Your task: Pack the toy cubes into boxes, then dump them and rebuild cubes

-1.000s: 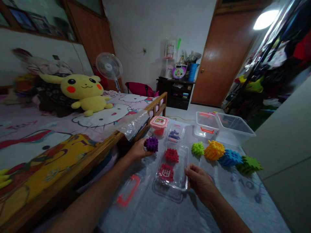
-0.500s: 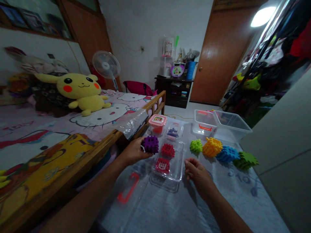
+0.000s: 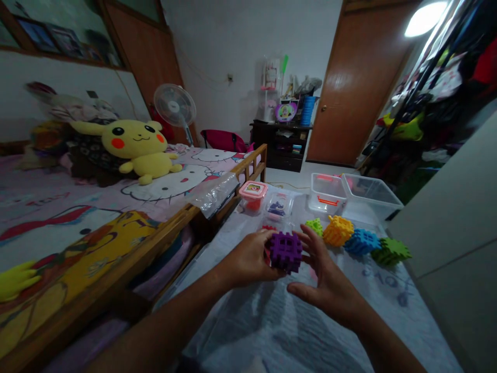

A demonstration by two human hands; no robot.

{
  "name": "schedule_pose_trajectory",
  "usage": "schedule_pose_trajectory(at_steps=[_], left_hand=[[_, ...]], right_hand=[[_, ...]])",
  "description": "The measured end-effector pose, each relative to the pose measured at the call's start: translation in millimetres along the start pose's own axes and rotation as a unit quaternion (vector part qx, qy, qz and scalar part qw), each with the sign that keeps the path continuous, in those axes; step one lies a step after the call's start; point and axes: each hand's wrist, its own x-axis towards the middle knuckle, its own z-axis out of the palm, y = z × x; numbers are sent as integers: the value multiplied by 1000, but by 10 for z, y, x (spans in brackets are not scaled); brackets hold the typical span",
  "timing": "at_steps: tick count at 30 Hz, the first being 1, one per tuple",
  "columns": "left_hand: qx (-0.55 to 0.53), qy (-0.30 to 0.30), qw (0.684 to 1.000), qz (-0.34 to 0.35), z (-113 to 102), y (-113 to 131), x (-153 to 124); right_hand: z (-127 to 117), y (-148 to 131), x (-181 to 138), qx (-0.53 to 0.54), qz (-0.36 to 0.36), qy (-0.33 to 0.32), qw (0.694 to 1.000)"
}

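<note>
A purple interlocking-block cube (image 3: pixel 286 253) with notched edges is held up above the table in my left hand (image 3: pixel 250 259), thumb below and fingers behind its left side. At the cube's right side is my right hand (image 3: pixel 324 280), thumb and fingers spread apart. Its fingertips are close to the cube; whether they touch cannot be made out. Behind my left hand a red block piece (image 3: pixel 269 227) shows only in part, and the clear tray there is mostly hidden. To the right stand a lime block (image 3: pixel 315 226), a yellow one (image 3: pixel 338 231), a blue one (image 3: pixel 363 242) and a green one (image 3: pixel 392 252).
Further back are a pink-lidded box (image 3: pixel 253 192) and a clear box with dark purple pieces (image 3: pixel 277 208). Two clear tubs (image 3: pixel 326 201) stand at the back right. A wooden bed rail (image 3: pixel 174 225) runs along the left, with a yellow plush toy (image 3: pixel 145 158) beyond it.
My left hand has carried the purple cube rightward, from beside the tray to in front of it. My right hand has spread its fingers and come up to the cube's right side.
</note>
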Motion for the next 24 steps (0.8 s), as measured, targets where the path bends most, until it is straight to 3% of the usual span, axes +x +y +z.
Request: schedule_pose_trajectory(at_steps=[5, 13, 24], left_hand=[[20, -17, 1000, 6, 373, 95, -12], [37, -8, 999, -9, 829, 56, -56], [87, 18, 996, -15, 1101, -100, -64]], right_hand=[[-91, 108, -171, 53, 31, -21, 998], [-227, 375, -368, 135, 73, 19, 988], [-214, 634, -379, 242, 133, 79, 958]])
